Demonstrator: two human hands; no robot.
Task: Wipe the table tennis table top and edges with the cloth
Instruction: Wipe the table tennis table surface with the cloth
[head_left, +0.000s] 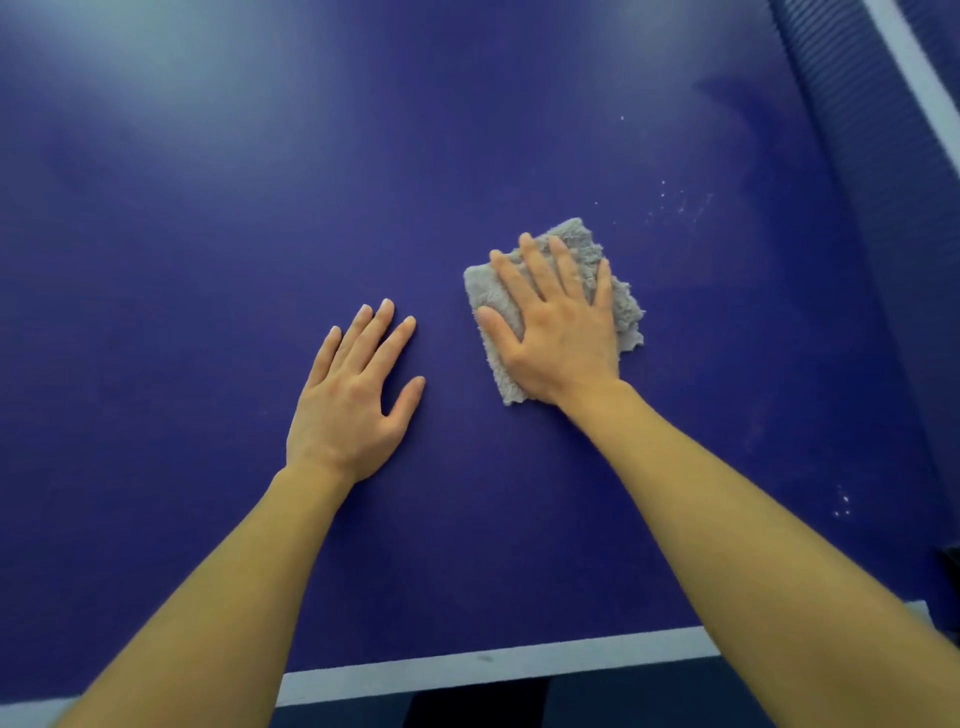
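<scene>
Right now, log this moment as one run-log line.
right hand flat, pressing cloth | left hand flat on table top | white specks beyond cloth

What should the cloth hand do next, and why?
Probably slide the right hand, pressed flat on the cloth, forward and to the right. White specks lie on the table top just beyond the cloth's far right corner, apparently unwiped. The left hand rests flat on the table and can brace.

fluffy terry cloth (621, 306), smooth semi-matt table top (260, 260)
</scene>
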